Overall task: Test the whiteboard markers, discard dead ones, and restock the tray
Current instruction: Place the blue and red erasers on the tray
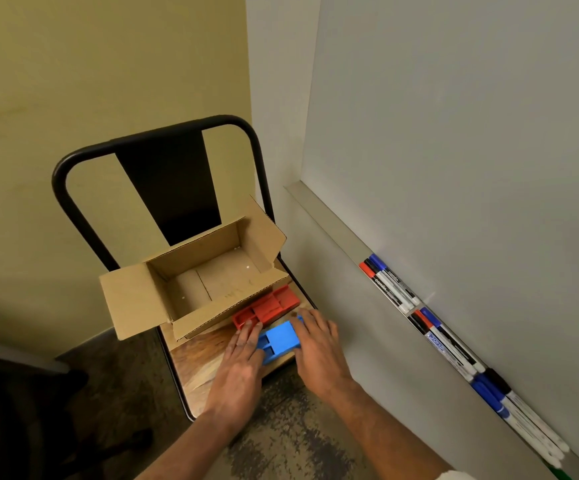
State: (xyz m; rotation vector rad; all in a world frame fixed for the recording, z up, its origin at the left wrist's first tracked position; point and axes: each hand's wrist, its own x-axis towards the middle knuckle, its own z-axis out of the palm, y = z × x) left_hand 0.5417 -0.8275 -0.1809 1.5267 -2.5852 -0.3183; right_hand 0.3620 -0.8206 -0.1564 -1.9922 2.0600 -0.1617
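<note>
Item: blue plastic marker holder with open compartments (281,337). It lies on the front part of the wooden seat (194,365) of a black metal-framed chair (63,188), between the two hands.

Left hand (243,351): fingers (246,332) straight and close together, laid flat against the holder's left side, with the tips reaching the red holder.

Right hand (315,344): fingers (303,318) close together, only slightly bent, resting on the holder's right end. Whether they press it cannot be told.

Red plastic marker holder of the same kind (267,308): on the seat just behind the blue one.

Open brown cardboard box (194,285): on the seat behind the red holder, flaps folded outward.

Whiteboard (471,133): on the wall to the right of the chair.

Grey metal whiteboard tray (333,226): runs along the board's lower edge.

Whiteboard markers, all lying lengthwise in the tray: a far group with red, black and blue caps (388,284), a middle group (447,344), and a near group with mostly blue caps (516,414).
</note>
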